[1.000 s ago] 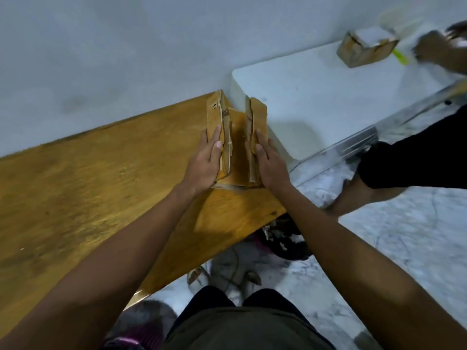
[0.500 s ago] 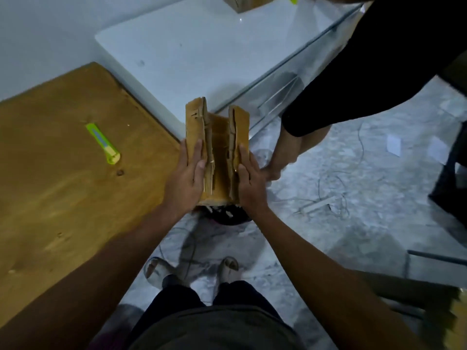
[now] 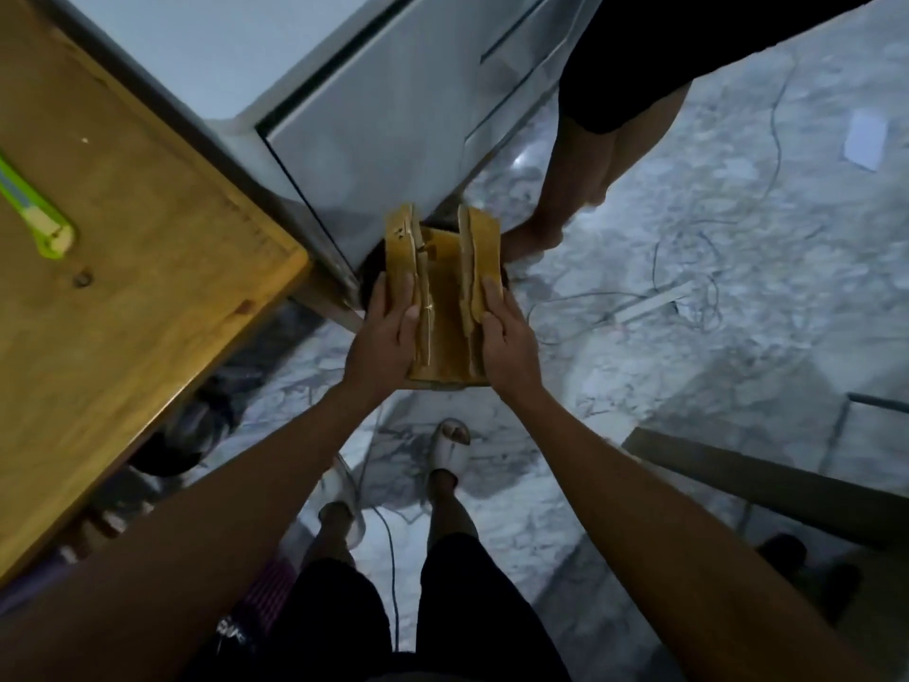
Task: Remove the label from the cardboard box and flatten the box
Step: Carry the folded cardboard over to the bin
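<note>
Cardboard box, folded into a shallow trough with its two side panels standing up, is held in the air over the marble floor, clear of both desks. The left hand lies flat against the outside of the left panel, fingers stretched forward along it, and the right hand presses the right panel the same way, so the box is clamped between the two palms. The torn upper edges of the panels point away from the person; the near edge sits just ahead of the wrists.

To the left, the wooden desk ends in a rounded corner near the left hand but apart from it. A green utility knife lies on that desk near the picture's left edge, well apart from the box. Beyond the box stands a white desk, its lower corner just behind the left panel's far end.

Another person's leg stands just past the box on the right. Loose cables trail over the floor to the right. Below the forearms, the floor is open around the person's own sandalled feet.
</note>
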